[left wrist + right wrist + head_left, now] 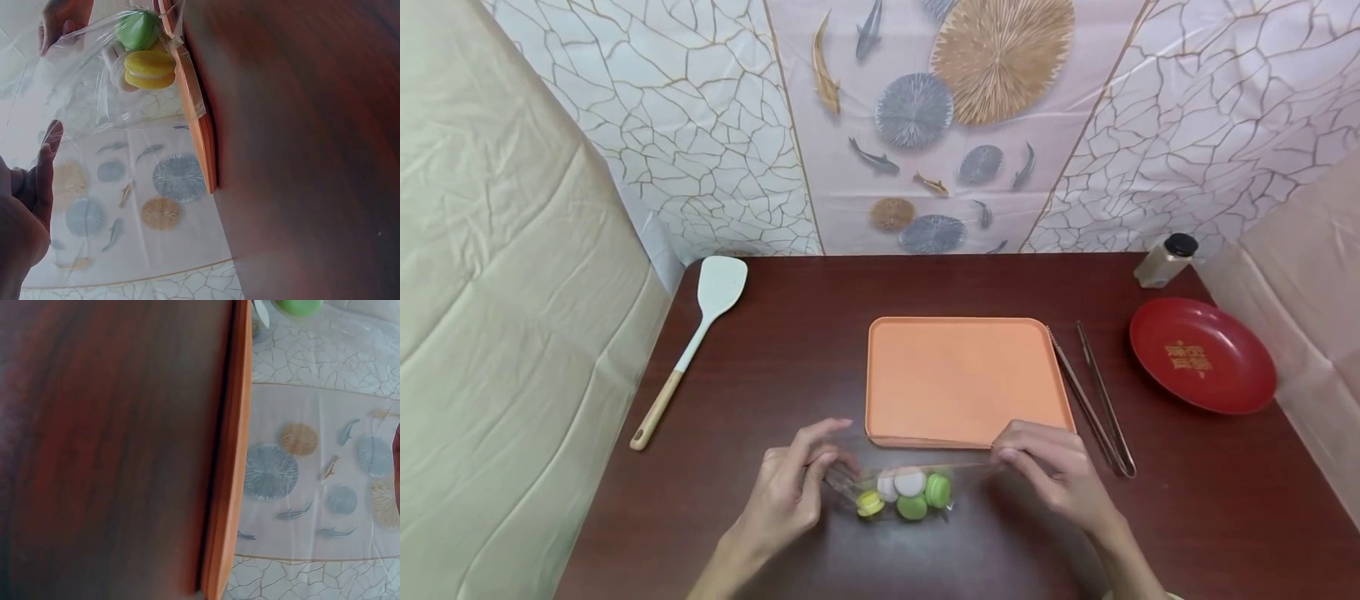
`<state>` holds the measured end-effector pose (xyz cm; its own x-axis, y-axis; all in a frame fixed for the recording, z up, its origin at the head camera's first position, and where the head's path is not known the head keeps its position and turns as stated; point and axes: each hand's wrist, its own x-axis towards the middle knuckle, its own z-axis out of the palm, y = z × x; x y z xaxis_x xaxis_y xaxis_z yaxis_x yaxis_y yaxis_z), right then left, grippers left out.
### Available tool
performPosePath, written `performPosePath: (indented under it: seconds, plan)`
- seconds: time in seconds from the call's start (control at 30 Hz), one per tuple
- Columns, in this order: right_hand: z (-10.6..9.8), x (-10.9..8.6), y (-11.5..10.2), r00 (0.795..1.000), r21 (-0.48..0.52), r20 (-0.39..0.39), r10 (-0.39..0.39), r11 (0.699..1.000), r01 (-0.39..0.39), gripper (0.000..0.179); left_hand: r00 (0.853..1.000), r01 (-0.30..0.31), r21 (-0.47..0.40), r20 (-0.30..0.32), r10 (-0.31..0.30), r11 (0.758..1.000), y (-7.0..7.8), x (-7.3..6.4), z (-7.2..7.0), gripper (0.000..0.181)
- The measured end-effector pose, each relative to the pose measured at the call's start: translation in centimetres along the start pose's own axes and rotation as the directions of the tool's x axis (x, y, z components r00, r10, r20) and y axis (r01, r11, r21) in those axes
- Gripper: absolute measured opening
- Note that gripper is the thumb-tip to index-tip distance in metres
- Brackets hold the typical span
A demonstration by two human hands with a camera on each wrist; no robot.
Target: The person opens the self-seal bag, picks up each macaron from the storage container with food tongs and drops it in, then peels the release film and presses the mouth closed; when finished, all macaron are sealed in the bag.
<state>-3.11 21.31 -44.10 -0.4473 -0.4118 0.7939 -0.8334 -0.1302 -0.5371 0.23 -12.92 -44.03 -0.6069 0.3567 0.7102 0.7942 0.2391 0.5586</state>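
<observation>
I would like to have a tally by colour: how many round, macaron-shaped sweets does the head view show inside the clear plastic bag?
Green round macaron-shaped sweets: 2
Whitish round macaron-shaped sweets: 2
Yellow round macaron-shaped sweet: 1
Total: 5 visible; overlap inside the clear plastic bag may hide more.

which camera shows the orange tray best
The head view: it looks down on nearly all of the orange tray, with a near corner partly behind the right hand. The left wrist view gives just an edge strip, partly overlapped by the clear bag; the right wrist view, only an edge.
</observation>
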Motion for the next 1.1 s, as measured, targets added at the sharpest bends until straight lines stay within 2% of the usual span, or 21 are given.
performPosePath:
  seconds: [0.2,0.37,0.47,0.57,0.73,0.83,0.9,0.93,1.0,1.07,1.1]
  plan:
    - [-0.1,-0.8,0.5,1.000,-0.081,0.023,0.022,0.997,-0.020,0.018,0.999,-0.049,0.126,0.015,0.048,0.991,-0.9,-0.4,0.2,0.027]
    - [-0.1,-1.3,0.8,0.999,-0.076,0.018,0.045,0.996,-0.044,0.016,0.999,-0.039,0.127,0.021,0.036,0.991,-1.7,-0.6,0.2,0.029]
    - [0.0,-1.7,1.0,0.997,-0.049,0.007,0.077,0.996,-0.076,0.015,1.000,-0.007,0.095,0.031,0.004,0.995,-1.9,-0.7,0.1,0.032]
    - [0.2,-2.1,1.1,0.995,-0.027,-0.003,0.104,0.994,-0.104,0.015,0.998,0.045,0.016,0.051,-0.046,0.999,-2.2,-0.9,0.1,0.032]
    - [0.3,-2.4,1.3,0.993,-0.008,-0.026,0.114,0.993,-0.114,0.013,0.985,0.167,-0.081,0.065,-0.162,0.983,-2.6,-1.5,0.4,0.048]
    - [0.3,-2.5,1.3,0.993,-0.002,-0.031,0.115,0.993,-0.115,0.011,0.967,0.240,-0.092,0.111,-0.230,0.966,-2.8,-1.9,0.5,0.045]
    - [0.2,-2.4,1.3,0.993,-0.009,-0.031,0.117,0.993,-0.117,0.012,0.946,0.295,-0.089,0.167,-0.277,0.951,-3.0,-2.2,0.5,0.039]
    - [0.2,-2.5,1.2,0.992,-0.019,-0.031,0.121,0.992,-0.121,0.012,0.931,0.324,-0.098,0.211,-0.298,0.941,-3.0,-2.3,0.4,0.039]
    - [0.1,-2.5,1.1,0.992,-0.034,-0.029,0.123,0.992,-0.124,0.013,0.891,0.388,-0.075,0.288,-0.352,0.919,-3.1,-2.5,0.1,0.038]
    - [0.0,-2.6,1.0,0.991,-0.053,-0.025,0.131,0.990,-0.132,0.013,0.855,0.427,-0.018,0.334,-0.397,0.904,-3.2,-2.8,-0.1,0.036]
    - [-0.1,-2.6,1.0,0.991,-0.058,-0.024,0.134,0.989,-0.135,0.013,0.842,0.431,0.019,0.352,-0.410,0.902,-3.2,-2.9,-0.1,0.033]
